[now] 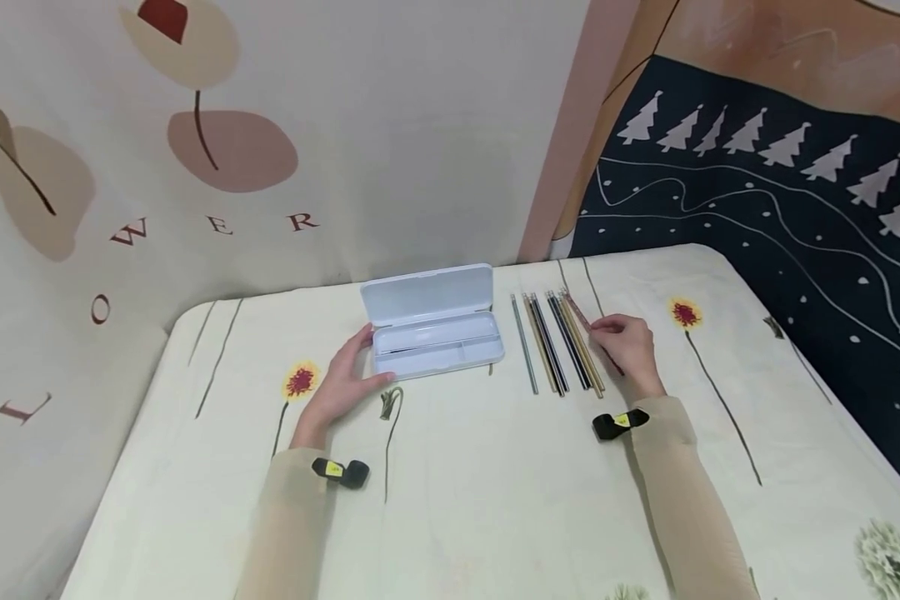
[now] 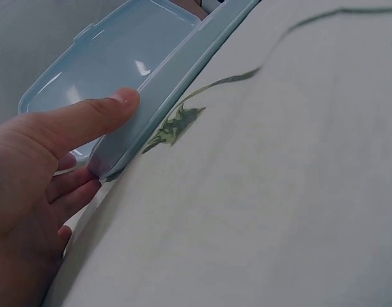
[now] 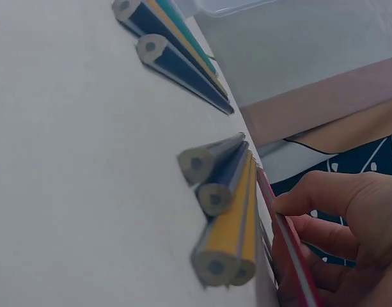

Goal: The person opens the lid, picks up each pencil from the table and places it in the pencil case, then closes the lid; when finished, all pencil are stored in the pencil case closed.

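Note:
An open light-blue pencil case (image 1: pixel 429 296) stands at the back middle of the table, its lid raised and its tray split into compartments. My left hand (image 1: pixel 339 386) grips the case's left end. In the left wrist view the thumb of this hand (image 2: pixel 29 166) lies on the front wall and the fingers curl around the corner. On the right, my right hand (image 1: pixel 628 348) pinches a red pencil (image 3: pixel 291 249) between thumb and fingers. The red pencil slants beside a row of several dark and gold pencils (image 1: pixel 572 343). A teal pencil (image 1: pixel 524 346) lies nearest the case.
A cream cloth (image 1: pixel 480 483) with printed flowers covers the table. Behind it hangs a pale curtain (image 1: pixel 420 192) with lettering. A dark fabric (image 1: pixel 765 208) with printed white trees hangs along the right side.

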`<state>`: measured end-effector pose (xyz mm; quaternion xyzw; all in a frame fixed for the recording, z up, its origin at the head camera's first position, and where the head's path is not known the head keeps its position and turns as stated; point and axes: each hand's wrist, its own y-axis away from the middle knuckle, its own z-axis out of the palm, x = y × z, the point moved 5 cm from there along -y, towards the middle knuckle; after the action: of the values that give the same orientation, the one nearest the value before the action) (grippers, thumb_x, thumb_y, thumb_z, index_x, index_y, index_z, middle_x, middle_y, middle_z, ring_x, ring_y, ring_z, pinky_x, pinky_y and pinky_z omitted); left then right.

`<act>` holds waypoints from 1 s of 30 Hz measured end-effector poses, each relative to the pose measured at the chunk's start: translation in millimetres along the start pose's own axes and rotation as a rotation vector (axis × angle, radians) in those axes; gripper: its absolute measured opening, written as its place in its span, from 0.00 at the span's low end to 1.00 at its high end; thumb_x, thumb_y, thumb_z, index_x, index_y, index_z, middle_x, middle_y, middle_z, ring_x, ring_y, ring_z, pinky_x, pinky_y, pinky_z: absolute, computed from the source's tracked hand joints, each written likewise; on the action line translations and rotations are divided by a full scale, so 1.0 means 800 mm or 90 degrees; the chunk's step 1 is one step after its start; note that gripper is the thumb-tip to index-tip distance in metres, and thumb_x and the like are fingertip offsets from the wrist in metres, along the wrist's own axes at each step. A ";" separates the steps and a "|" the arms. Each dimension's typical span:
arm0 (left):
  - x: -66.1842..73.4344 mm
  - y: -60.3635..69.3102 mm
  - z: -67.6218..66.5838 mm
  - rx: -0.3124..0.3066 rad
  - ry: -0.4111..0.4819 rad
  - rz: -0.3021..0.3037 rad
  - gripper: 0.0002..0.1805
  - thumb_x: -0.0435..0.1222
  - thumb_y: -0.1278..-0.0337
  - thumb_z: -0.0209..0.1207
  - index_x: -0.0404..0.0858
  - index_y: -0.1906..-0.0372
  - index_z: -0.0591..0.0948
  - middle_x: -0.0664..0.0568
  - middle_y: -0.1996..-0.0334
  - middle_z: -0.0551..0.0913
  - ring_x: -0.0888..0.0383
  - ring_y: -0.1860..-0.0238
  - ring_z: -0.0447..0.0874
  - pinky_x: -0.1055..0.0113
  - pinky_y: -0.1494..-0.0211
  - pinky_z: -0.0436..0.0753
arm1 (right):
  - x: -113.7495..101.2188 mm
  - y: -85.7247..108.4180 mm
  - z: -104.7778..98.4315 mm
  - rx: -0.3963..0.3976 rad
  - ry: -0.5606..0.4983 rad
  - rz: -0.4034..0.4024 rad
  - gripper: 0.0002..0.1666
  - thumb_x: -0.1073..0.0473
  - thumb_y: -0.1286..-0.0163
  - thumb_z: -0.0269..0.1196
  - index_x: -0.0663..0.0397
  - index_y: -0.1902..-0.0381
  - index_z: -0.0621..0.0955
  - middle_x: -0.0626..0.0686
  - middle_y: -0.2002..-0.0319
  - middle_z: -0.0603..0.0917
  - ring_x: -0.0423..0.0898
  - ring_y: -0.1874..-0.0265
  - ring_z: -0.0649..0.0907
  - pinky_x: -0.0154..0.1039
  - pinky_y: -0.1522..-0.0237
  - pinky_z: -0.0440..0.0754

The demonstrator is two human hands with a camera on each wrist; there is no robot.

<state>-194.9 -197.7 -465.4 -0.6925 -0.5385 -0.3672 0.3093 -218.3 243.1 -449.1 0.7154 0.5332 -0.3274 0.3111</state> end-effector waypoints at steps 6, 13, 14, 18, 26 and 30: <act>0.000 0.000 -0.001 0.000 0.002 -0.005 0.52 0.38 0.51 0.71 0.36 0.24 0.53 0.38 0.32 0.64 0.42 0.29 0.52 0.44 0.28 0.43 | 0.001 0.002 -0.005 0.015 -0.032 0.007 0.14 0.63 0.36 0.62 0.66 0.55 0.83 0.62 0.61 0.83 0.49 0.64 0.79 0.34 0.64 0.75; -0.002 0.000 0.000 0.002 0.010 0.001 0.52 0.38 0.51 0.71 0.36 0.25 0.53 0.38 0.32 0.65 0.42 0.29 0.52 0.43 0.28 0.43 | 0.003 0.007 -0.012 0.013 -0.028 -0.014 0.14 0.64 0.35 0.61 0.66 0.54 0.83 0.61 0.60 0.82 0.48 0.64 0.78 0.30 0.68 0.75; -0.002 -0.001 0.000 0.002 0.009 0.002 0.52 0.38 0.51 0.71 0.36 0.25 0.53 0.38 0.32 0.65 0.42 0.29 0.52 0.43 0.28 0.43 | 0.002 0.008 -0.014 0.011 -0.025 -0.020 0.14 0.64 0.35 0.61 0.66 0.54 0.83 0.61 0.61 0.82 0.47 0.65 0.78 0.29 0.69 0.75; -0.004 0.000 0.002 0.003 0.007 0.002 0.52 0.38 0.51 0.71 0.37 0.25 0.53 0.38 0.32 0.64 0.42 0.29 0.52 0.44 0.28 0.43 | -0.004 0.012 -0.018 -0.003 -0.016 -0.047 0.13 0.65 0.35 0.61 0.68 0.55 0.83 0.60 0.63 0.83 0.42 0.70 0.77 0.27 0.72 0.74; -0.003 0.002 0.000 0.005 0.001 -0.011 0.52 0.38 0.51 0.71 0.37 0.24 0.53 0.39 0.31 0.64 0.42 0.28 0.52 0.44 0.28 0.43 | -0.013 0.011 -0.023 -0.022 -0.053 -0.087 0.12 0.66 0.37 0.62 0.68 0.57 0.84 0.58 0.65 0.84 0.35 0.74 0.78 0.27 0.71 0.75; -0.001 0.001 0.001 0.002 0.000 -0.010 0.52 0.39 0.50 0.71 0.37 0.24 0.53 0.39 0.31 0.63 0.42 0.28 0.52 0.43 0.28 0.43 | -0.016 0.012 -0.023 -0.040 -0.077 -0.082 0.13 0.66 0.36 0.62 0.68 0.55 0.83 0.60 0.63 0.84 0.37 0.71 0.78 0.27 0.70 0.76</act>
<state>-194.0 -198.1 -466.7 -0.6879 -0.5443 -0.3690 0.3072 -209.3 248.1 -427.1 0.6480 0.5685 -0.3727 0.3435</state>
